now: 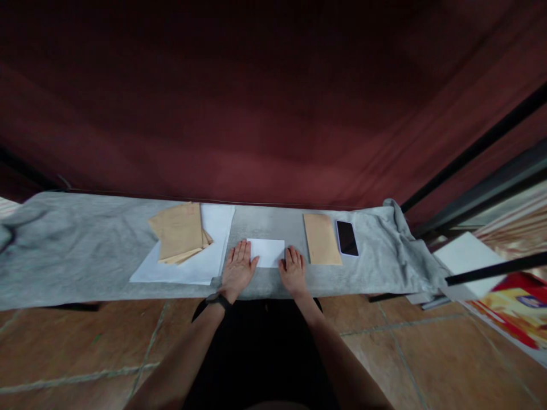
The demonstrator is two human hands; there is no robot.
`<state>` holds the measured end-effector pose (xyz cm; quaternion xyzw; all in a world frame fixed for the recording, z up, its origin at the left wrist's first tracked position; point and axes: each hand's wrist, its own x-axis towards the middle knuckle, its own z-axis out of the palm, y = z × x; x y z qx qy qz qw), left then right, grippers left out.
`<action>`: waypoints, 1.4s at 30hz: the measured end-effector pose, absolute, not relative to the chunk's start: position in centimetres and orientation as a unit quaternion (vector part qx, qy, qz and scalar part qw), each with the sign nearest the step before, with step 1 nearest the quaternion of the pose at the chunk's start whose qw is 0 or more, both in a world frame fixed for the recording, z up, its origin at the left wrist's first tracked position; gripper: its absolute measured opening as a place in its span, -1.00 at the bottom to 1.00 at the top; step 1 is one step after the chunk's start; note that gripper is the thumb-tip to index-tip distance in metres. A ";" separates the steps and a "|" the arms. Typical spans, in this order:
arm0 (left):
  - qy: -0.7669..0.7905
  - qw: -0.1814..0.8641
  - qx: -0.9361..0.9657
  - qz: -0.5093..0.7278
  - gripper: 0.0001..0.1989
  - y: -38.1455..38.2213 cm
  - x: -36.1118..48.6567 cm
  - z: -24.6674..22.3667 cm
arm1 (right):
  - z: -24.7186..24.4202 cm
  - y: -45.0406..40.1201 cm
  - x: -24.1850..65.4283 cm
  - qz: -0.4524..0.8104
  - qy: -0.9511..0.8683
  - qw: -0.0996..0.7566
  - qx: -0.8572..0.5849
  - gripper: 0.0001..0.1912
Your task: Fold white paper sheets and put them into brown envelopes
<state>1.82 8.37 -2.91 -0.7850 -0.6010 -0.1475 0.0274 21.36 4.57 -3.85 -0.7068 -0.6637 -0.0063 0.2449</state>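
A white sheet of paper (268, 252), small and rectangular, lies flat on the grey cloth between my two hands. My left hand (238, 267) rests flat with its fingers stretched out, its thumb at the paper's left edge. At the right edge, my right hand (293, 270) lies palm down, fingers extended and slightly bent, the thumb touching the paper. To the left, several brown envelopes (182, 230) are fanned in a pile on larger white sheets (219, 228). One more brown envelope (322, 239) lies flat to the right of my right hand.
A phone (347, 238) with a dark screen lies beside the single envelope. Grey cloth (94, 245) covers the narrow table, and a dark red curtain (256, 154) hangs behind it. At the right are a white box (468, 259) and a red-and-yellow package (519, 307).
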 end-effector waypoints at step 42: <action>-0.484 -0.531 -0.325 -0.614 -0.44 9.2 1.0 0.6 | 2.0 6.6 19.3 0.597 -0.157 0.624 -0.479 -0.85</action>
